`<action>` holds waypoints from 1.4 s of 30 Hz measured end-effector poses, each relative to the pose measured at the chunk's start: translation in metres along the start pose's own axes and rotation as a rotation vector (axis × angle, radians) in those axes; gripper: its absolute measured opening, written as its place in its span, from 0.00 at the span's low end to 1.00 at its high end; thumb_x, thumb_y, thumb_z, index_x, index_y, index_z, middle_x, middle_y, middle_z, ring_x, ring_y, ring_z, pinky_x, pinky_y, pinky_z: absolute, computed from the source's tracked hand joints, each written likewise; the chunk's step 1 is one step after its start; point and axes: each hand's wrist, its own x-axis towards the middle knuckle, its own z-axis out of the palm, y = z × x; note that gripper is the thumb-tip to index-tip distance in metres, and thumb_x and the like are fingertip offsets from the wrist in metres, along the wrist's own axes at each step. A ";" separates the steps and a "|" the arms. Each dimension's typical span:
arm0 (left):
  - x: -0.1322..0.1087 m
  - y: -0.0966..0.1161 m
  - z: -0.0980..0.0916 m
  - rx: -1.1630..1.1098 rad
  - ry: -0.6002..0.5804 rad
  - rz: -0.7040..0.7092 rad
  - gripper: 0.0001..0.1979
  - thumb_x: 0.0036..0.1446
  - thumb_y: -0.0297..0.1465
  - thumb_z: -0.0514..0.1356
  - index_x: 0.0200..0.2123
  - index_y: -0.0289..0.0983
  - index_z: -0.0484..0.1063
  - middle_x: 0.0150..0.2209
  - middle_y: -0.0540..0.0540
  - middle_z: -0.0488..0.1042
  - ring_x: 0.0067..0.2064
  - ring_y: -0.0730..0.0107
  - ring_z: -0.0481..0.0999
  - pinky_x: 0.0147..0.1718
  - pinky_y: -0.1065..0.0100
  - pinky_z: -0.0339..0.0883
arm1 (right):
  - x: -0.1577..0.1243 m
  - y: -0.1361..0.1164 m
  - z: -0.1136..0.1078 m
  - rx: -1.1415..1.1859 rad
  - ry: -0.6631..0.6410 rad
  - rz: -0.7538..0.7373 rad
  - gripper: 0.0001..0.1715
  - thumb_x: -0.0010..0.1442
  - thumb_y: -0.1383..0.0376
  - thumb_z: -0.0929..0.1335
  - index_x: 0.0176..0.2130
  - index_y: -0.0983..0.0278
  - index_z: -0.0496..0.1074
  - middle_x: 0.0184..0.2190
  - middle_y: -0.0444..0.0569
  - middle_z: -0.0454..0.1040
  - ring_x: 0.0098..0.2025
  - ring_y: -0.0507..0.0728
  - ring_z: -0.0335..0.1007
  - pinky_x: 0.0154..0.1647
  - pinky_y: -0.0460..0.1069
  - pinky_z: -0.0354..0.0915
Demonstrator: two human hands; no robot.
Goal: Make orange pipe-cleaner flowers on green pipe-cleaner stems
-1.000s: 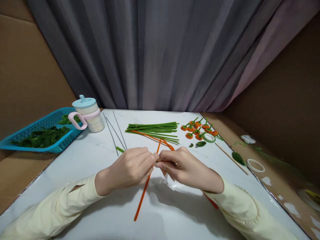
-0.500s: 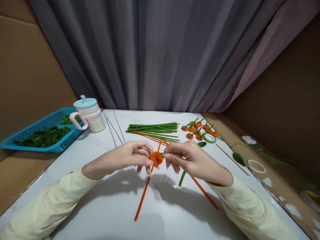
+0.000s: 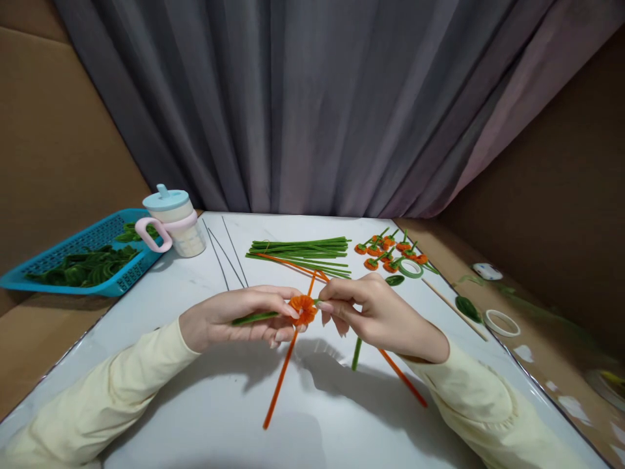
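Between my hands is a round, ribbed orange piece (image 3: 303, 311) made of fuzzy stem. My left hand (image 3: 247, 317) pinches its left side, and a green stem (image 3: 256, 318) lies across the fingers of that hand. At the right side of the orange piece, my right hand (image 3: 364, 312) pinches a short green end between thumb and index finger. Below my right hand a green stem (image 3: 357, 354) sticks out. One orange stem (image 3: 280, 379) slants down on the table under the orange piece, and another (image 3: 404, 379) shows beyond my right hand.
Behind my hands lies a bundle of green stems (image 3: 303, 249). Orange pieces with green stems (image 3: 374, 250) and green tape (image 3: 411, 268) are at the back right. A cup (image 3: 181, 225) and a blue basket (image 3: 110, 286) with green pieces stand left. Thin wires (image 3: 225, 251) lie nearby.
My left hand has turned palm-up, and a green stem now shows across its fingers. The orange piece has shifted slightly left. My right hand has barely moved.
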 end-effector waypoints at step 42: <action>-0.012 -0.010 0.023 0.556 0.165 0.083 0.11 0.47 0.34 0.65 0.28 0.34 0.68 0.23 0.53 0.70 0.22 0.79 0.66 0.21 0.77 0.59 | -0.011 -0.017 0.001 -0.289 -0.297 -0.101 0.10 0.44 0.76 0.59 0.25 0.64 0.63 0.15 0.40 0.54 0.18 0.48 0.44 0.21 0.44 0.44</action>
